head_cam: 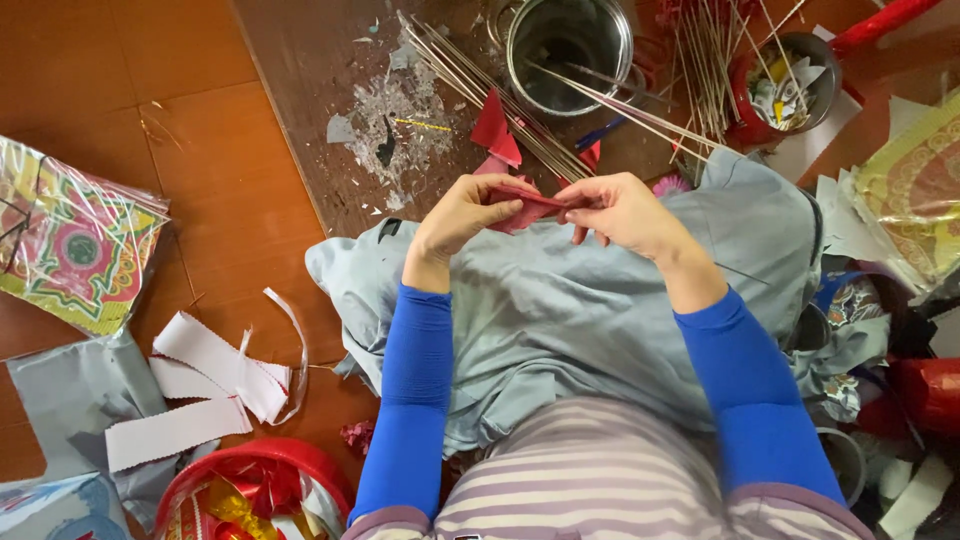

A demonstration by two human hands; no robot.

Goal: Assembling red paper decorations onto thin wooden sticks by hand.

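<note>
Striped shirt (600, 470) below, both hands' fingers (500, 195) pinch creased red paper (527, 207).

From my feed the scene is evenly and fairly brightly lit, with soft, diffuse light and colours that read warm and saturated. Shadows are faint: I see only a weak, soft-edged one under the hands (545, 215) on the grey-blue cloth (560, 310), and shallow shading in its folds. The metal bucket (568, 40) shows a pale sheen on its rim, and the clear wrap on the patterned paper packet (75, 245) at the left catches small glints. Focus holds well at the centre; the striped shirt (600, 485) at the bottom edge looks slightly soft, and the wide lens bends lines towards the corners.
</note>
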